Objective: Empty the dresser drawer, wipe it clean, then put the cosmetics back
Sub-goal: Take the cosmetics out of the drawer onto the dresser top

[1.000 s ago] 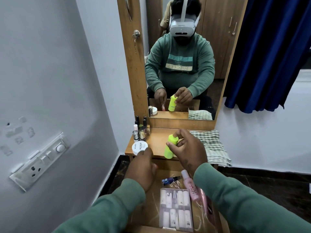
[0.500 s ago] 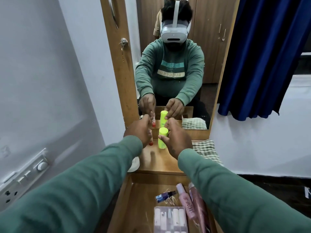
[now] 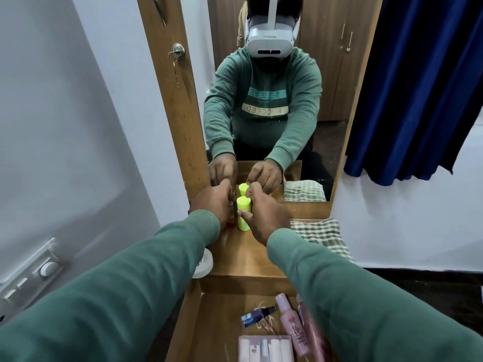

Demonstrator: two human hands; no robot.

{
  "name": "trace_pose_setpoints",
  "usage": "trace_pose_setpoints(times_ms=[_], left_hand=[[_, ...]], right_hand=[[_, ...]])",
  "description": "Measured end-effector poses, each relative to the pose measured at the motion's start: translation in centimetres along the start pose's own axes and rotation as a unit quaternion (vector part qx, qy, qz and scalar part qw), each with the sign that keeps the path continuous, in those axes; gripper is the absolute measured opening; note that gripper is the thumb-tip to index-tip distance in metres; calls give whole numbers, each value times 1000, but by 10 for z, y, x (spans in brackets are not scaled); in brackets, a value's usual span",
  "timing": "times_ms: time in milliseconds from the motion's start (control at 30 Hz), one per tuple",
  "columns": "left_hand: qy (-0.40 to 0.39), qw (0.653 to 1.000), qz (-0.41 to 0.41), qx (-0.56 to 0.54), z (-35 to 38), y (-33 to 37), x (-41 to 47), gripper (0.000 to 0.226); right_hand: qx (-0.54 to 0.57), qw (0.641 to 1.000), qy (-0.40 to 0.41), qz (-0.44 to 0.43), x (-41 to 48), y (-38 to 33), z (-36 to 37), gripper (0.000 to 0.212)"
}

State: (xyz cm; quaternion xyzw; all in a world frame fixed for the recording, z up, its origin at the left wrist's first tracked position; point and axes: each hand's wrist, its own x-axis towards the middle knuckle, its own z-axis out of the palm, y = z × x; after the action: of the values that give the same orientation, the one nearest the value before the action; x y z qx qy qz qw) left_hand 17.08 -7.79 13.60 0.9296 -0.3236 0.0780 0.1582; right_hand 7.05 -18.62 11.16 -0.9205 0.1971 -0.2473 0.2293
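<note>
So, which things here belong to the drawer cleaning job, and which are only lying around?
Job: neon yellow cylindrical bottle in the right hand; open wooden drawer; pink plastic bottles; dark blue spray bottle; clear box of white tubes; white round jar; green checked cloth.
Lying about: blue fabric curtain; grey wall switch panel; small metal key.

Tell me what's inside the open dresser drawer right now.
Inside the drawer: a small blue spray bottle, a pink bottle, a second pink bottle, a clear case of white tubes. The right sleeve covers the drawer's right side; anything there is hidden.
</note>
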Motion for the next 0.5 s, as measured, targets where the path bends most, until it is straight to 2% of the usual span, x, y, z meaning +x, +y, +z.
trace_pose_setpoints(times_ms=[200,333,433,500], left_hand=[[2,1000,12,-8,1,-4,1,20],[41,996,56,51,-7,-5,-1,25],[81,986,99,104,-18,-3,-11,24],[120,978,143,96,-25,4,-30,18]], right_hand=[[6,1000,1,20,-6,2,2,49],[18,999,15,24,-15,6,-7,56],[17,999,24,18,-31,9,-16,51],[5,999,33,-5,-48,11,-21,43]])
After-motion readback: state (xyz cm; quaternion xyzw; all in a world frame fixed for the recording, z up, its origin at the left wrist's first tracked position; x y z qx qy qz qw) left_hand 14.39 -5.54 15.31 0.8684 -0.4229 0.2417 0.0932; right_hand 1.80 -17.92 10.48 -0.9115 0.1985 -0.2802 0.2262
